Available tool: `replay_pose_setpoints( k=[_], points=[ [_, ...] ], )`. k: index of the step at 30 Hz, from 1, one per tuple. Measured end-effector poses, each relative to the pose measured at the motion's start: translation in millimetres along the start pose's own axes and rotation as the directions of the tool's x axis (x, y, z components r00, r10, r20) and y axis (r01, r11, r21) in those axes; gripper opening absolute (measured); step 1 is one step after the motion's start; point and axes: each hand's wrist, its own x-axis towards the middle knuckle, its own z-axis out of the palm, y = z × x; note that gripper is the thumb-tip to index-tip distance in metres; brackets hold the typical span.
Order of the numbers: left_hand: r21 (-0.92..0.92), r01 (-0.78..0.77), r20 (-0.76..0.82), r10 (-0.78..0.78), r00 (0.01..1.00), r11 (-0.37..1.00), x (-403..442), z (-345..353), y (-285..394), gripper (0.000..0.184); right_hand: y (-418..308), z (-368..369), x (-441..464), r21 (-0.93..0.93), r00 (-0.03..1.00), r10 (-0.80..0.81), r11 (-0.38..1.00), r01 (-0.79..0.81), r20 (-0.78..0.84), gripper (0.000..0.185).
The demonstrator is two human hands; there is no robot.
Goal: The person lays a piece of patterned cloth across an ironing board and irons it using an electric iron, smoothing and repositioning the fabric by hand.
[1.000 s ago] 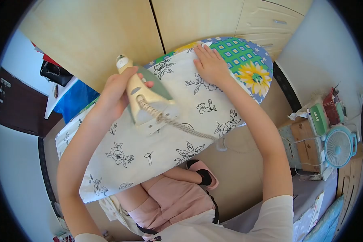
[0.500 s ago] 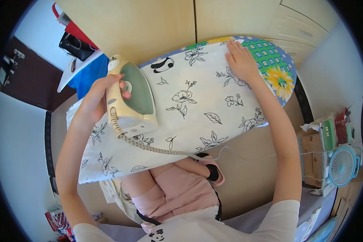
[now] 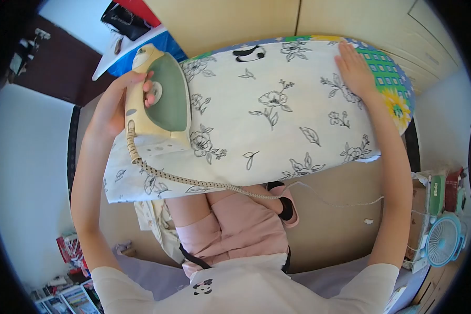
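My left hand [image 3: 125, 99] is wrapped round the handle of a cream and green iron [image 3: 167, 97], at the left part of the white floral cloth [image 3: 230, 115]. From the iron's rear, a speckled cord [image 3: 193, 181] runs right across the cloth's front edge. My right hand [image 3: 355, 70] lies flat on the far right of the cloth, fingers stretched out. Beneath the cloth, the colourful ironing board cover [image 3: 383, 70] shows at the right end and along the back edge. A black panda print is near the cloth's back edge.
Pale cupboards [image 3: 235, 18] stand behind the board. At the right are a blue fan [image 3: 444, 239] and a green digital clock [image 3: 437, 194]. A black bag [image 3: 124, 21] rests at the back left, and a bookshelf [image 3: 78, 299] stands at the lower left.
The iron in my left hand has moved to the left end of the cloth, showing more of the print. My right hand stays flat at the same spot on the cloth. The head view has shifted.
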Motion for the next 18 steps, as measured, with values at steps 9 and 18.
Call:
replay_pose_setpoints(
  k=[9,18],
  points=[
    [-0.157,0.074,0.043,-0.068,0.997,0.985,2.5,-24.0,-10.4,0.026,0.3,-2.9,1.1,0.03,1.0,0.022,0.999,-0.022,0.021,0.052],
    [0.096,-0.028,-0.024,0.03,0.999,0.995,1.2,-26.3,-11.4,0.026,6.8,-2.5,2.4,0.1,1.0,0.007,0.995,-0.008,0.008,0.05]
  ],
)
